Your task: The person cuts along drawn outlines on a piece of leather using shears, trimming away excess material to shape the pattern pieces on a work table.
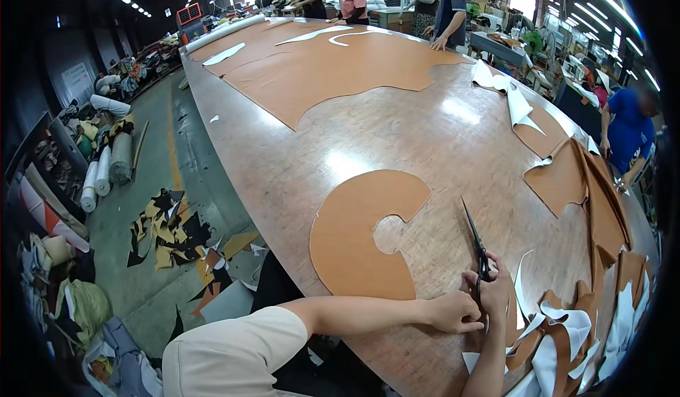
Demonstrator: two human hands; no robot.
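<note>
My right hand point(494, 287) is closed round the handles of black scissors point(476, 237), whose blades point away from me above the table. Beside it, my left hand point(453, 312) is curled closed, and I see nothing in its fingers. A C-shaped piece of brown leather-like material point(347, 237) lies flat to the left of the scissors, its lower edge close to my left forearm. Right of my right hand is a thin pale offcut strip point(520, 284).
Curled brown-and-white scraps point(559, 333) heap at the table's near right. A large brown sheet point(333, 64) covers the far end of the wooden table point(397, 135). A person in blue point(629, 131) works at the right edge; several others stand beyond. Scraps point(170, 230) litter the floor.
</note>
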